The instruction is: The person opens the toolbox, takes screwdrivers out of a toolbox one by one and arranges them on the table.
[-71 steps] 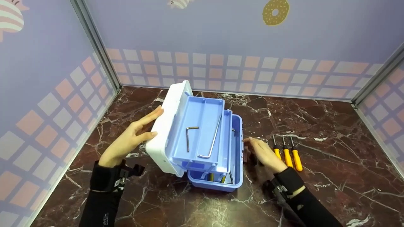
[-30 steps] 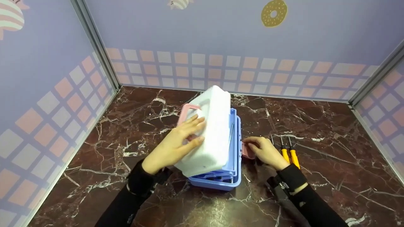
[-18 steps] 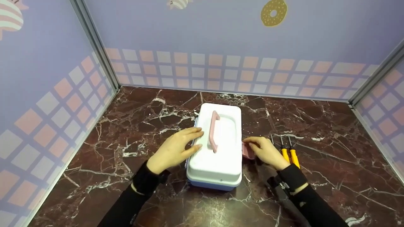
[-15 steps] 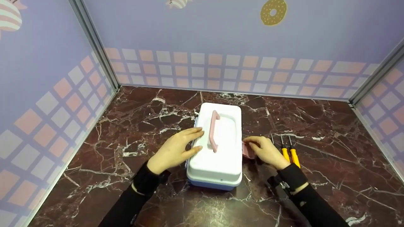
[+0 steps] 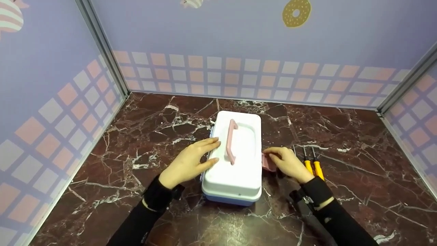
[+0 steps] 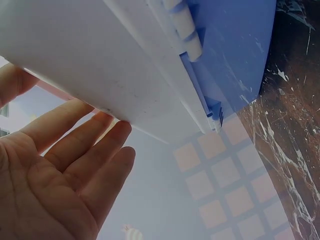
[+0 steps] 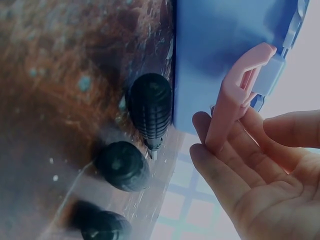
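Note:
A toolbox with a white lid (image 5: 218, 181) and blue base (image 5: 228, 200) stands with its lid down. A pink carrying handle (image 5: 230, 141) tilts up from the lid. My left hand (image 5: 187, 162) rests on the lid's left edge, its fingers extended, the fingertips on top. From the box's right side a pink latch (image 7: 232, 100) sticks outward, unfastened. My right hand (image 5: 286, 165) touches this latch; in the right wrist view its fingers lie behind and under it, while the thumb stays apart. The box's contents are hidden.
Yellow-handled screwdrivers (image 5: 318, 169) lie right of the box, one partly behind my right hand. Several black ribbed handles (image 7: 150, 107) lie beside the box in the right wrist view. Patterned panels (image 5: 235, 77) border the dark marble tabletop (image 5: 164, 126) at the back and sides.
My left hand has swung the lid rightward and down onto the base, covering the blue trays and hex keys. My right hand has stayed by the latch. Over the last half second almost nothing moves.

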Motion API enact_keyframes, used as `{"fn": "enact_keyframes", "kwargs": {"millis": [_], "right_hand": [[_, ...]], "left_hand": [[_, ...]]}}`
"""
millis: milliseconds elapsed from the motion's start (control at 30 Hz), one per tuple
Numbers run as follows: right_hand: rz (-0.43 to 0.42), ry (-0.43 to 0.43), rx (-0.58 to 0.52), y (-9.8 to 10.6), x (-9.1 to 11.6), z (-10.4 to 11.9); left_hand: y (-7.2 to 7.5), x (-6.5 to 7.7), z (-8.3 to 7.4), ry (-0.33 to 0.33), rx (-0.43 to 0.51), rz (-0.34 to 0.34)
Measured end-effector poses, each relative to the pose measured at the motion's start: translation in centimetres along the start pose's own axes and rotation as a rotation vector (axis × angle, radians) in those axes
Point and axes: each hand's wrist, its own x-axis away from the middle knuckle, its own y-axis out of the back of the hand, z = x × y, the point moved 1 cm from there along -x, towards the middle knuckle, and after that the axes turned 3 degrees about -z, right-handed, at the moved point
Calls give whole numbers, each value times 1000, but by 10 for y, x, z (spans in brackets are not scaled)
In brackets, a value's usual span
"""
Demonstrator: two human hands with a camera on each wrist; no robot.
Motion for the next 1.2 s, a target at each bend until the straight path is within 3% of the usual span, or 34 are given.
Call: {"fn": "enact_keyframes", "kwargs": {"millis": [267,433,567,1200], "right_hand": [[17,19,-3,5,0,-2],[38,26,-76,9,3,-5],[46,-28,-161,12,5,-8],[107,-274,-925,19,14,-22]], "left_hand": [[-1,1,2,-1,25,-1],[-3,1,3,2,34,4],[-2,2,2,6,41,6],[-3,1,3,1,39,-4]]}}
